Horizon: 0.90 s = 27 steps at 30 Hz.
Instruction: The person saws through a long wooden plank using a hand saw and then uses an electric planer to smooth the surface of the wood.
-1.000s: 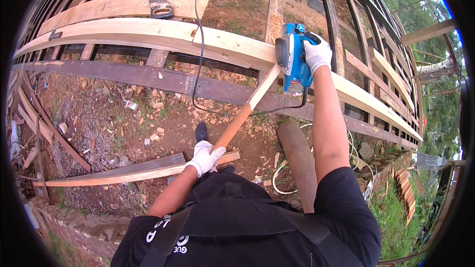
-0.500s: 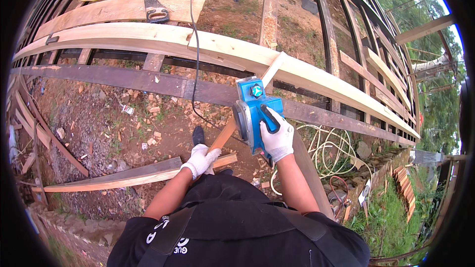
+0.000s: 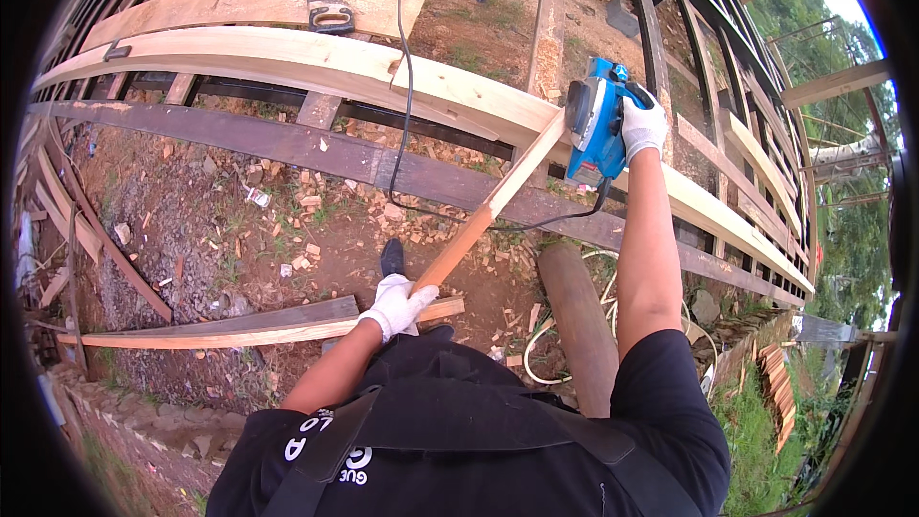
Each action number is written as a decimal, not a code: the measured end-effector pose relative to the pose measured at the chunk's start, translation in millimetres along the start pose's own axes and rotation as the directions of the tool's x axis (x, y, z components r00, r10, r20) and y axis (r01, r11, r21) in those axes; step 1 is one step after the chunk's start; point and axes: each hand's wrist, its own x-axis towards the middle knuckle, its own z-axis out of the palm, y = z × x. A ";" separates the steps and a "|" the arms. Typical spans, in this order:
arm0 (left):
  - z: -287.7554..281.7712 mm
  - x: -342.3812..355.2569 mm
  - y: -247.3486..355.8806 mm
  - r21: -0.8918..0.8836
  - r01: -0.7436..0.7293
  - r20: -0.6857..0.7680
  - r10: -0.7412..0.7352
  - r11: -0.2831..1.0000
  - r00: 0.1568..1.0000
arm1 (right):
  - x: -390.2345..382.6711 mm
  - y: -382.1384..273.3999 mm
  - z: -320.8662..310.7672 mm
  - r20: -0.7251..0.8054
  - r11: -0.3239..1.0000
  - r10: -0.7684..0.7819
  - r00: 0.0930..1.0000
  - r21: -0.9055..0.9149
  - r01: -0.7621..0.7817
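A blue electric planer (image 3: 598, 124) is in my right hand (image 3: 643, 123), gloved in white, with the fingers wrapped round its black handle. The tool stands at the far end of a narrow wooden strip (image 3: 498, 196), over the long pale beam (image 3: 459, 96). My left hand (image 3: 397, 307), also gloved, grips the strip's near end close to my body. The strip slants up and away to the right, pale along its far part and orange-brown near my hand. A black power cord (image 3: 407, 86) loops from the planer across the dark timber (image 3: 239, 146).
A handsaw (image 3: 327, 10) lies on a wide board (image 3: 220, 14) at the far left. Boards (image 3: 230, 333) lie by my left arm, a thick post (image 3: 578, 325) by my right. A pale hose (image 3: 536, 364) coils at the right. Wood chips litter the dirt.
My right hand has pushed the planer away and to the right along the strip, from near its middle to its far end. My left hand keeps hold of the near end.
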 end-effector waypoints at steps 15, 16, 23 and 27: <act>-6.4 -11.5 31.8 -0.210 0.012 -0.034 -0.020 0.978 0.999 | -252.8 -45.0 -24.5 0.271 0.983 -0.156 0.950 0.139 0.122; -7.6 -13.8 29.4 -0.209 0.021 -0.033 -0.028 0.978 0.999 | -243.8 -43.9 -19.5 0.258 0.986 -0.143 0.955 0.119 0.116; -11.0 -15.3 27.0 -0.176 0.110 0.031 -0.106 0.978 0.994 | -68.4 -21.2 12.8 0.074 0.996 -0.032 0.997 0.087 0.025; -12.9 -10.7 20.5 -0.190 0.088 0.009 -0.088 0.978 0.996 | 0.6 -3.0 12.7 0.022 0.981 -0.012 1.000 0.196 0.008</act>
